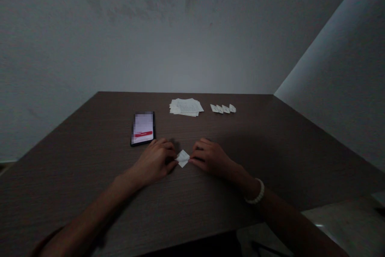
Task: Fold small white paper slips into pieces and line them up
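A small folded piece of white paper (183,158) lies low over the table in front of me, turned so one corner points toward me. My left hand (157,158) pinches its left corner between thumb and fingers. On the opposite corner, my right hand (211,158) does the same, with a pale beaded bracelet (258,193) on that wrist. Creases run across the paper's middle. Just beyond my left hand lies a tablet or phone (143,128) with a lit screen, partly blurred, showing a red shape.
A loose stack of white paper sheets (187,106) sits toward the back of the dark wooden table (90,140). To its right, several small folded papers (223,108) stand in a row. A grey wall (150,48) rises behind the table's far edge.
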Available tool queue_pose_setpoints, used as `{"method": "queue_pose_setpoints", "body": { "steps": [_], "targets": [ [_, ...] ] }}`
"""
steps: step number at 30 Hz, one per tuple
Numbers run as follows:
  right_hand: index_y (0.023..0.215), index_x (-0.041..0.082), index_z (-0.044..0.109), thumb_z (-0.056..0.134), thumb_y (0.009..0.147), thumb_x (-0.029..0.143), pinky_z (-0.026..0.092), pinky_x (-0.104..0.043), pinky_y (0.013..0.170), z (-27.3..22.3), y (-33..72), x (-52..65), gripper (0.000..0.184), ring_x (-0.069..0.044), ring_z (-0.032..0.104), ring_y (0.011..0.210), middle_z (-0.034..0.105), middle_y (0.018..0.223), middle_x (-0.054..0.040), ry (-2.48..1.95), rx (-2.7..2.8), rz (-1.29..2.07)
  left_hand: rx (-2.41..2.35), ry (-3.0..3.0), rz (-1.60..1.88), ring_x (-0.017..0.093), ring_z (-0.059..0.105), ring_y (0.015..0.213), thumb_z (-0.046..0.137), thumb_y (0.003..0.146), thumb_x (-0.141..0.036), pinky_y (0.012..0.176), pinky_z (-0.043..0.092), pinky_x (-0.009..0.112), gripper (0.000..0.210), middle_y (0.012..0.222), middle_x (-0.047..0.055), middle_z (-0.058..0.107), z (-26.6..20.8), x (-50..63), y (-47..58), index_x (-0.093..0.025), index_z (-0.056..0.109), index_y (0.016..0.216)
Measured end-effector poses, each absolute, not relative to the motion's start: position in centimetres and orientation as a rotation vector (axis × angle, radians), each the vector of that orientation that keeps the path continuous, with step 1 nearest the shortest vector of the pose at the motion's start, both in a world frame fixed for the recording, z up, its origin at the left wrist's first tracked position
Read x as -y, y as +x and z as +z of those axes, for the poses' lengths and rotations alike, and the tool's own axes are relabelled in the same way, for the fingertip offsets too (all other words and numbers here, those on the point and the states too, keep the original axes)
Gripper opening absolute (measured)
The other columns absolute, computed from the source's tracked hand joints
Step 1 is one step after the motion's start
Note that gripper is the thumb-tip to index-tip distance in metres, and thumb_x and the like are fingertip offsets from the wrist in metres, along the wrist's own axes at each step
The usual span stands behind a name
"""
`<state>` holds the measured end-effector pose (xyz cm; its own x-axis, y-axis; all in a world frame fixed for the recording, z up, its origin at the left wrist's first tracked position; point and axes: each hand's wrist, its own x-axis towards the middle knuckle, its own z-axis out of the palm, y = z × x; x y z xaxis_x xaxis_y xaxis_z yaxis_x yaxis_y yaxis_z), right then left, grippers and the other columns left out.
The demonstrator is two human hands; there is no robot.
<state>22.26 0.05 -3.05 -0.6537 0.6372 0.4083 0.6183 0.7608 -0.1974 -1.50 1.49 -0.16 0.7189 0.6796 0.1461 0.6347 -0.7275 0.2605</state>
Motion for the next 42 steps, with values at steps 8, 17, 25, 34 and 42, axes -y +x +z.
{"method": "queue_pose_setpoints", "body": {
  "steps": [8, 17, 25, 34, 42],
  "targets": [
    [0.087, 0.017, 0.068, 0.058, 0.09, 0.027, 0.043, -0.03, 0.081, -2.6, 22.0, 0.1, 0.014, -0.018, 0.053, 0.092, 0.06, 0.099, -0.0067, -0.987, 2.459, 0.14, -1.093, 2.695, 0.454, 0.024, 0.055, 0.095, 0.056, 0.085, -0.023, 0.085, 0.044, 0.04, 0.017, 0.097, 0.007, 0.061, -0.3, -1.6, -1.4, -0.018, 0.072, 0.081],
    [0.088, 0.016, 0.066, 0.055, 0.091, 0.024, 0.043, -0.032, 0.087, -2.3, 21.7, 0.0, 0.015, -0.018, 0.053, 0.099, 0.058, 0.107, -0.0082, -1.044, 2.465, 0.182, -1.085, 2.685, 0.49, 0.023, 0.054, 0.094, 0.056, 0.084, -0.019, 0.083, 0.044, 0.039, 0.016, 0.096, 0.006, 0.061, -0.8, -2.1, -1.6, -0.019, 0.072, 0.08],
    [0.086, 0.016, 0.065, 0.055, 0.091, 0.026, 0.04, -0.036, 0.087, -2.3, 21.5, 0.1, 0.014, -0.019, 0.051, 0.097, 0.057, 0.11, -0.0083, -1.129, 2.445, 0.14, -1.038, 2.658, 0.527, 0.023, 0.053, 0.092, 0.056, 0.088, -0.028, 0.083, 0.043, 0.038, 0.02, 0.094, 0.006, 0.061, -1.0, -2.3, -1.6, -0.018, 0.071, 0.078],
    [0.08, 0.016, 0.064, 0.059, 0.085, 0.021, 0.04, -0.035, 0.086, -2.6, 21.0, 0.0, 0.01, -0.019, 0.051, 0.094, 0.058, 0.103, -0.0082, -1.171, 2.351, 0.186, -1.132, 2.671, 0.573, 0.022, 0.052, 0.089, 0.056, 0.09, -0.035, 0.081, 0.041, 0.037, 0.025, 0.089, 0.006, 0.06, -1.8, -2.3, -1.1, -0.017, 0.066, 0.075],
    [0.081, 0.016, 0.065, 0.061, 0.086, 0.024, 0.041, -0.034, 0.085, -2.5, 21.3, 0.2, 0.01, -0.019, 0.052, 0.092, 0.057, 0.102, -0.0082, -1.11, 2.358, 0.186, -1.014, 2.626, 0.59, 0.023, 0.052, 0.092, 0.058, 0.088, -0.026, 0.082, 0.041, 0.036, 0.015, 0.095, 0.007, 0.059, -1.4, -1.8, -0.7, -0.019, 0.071, 0.085]
  ]
}}
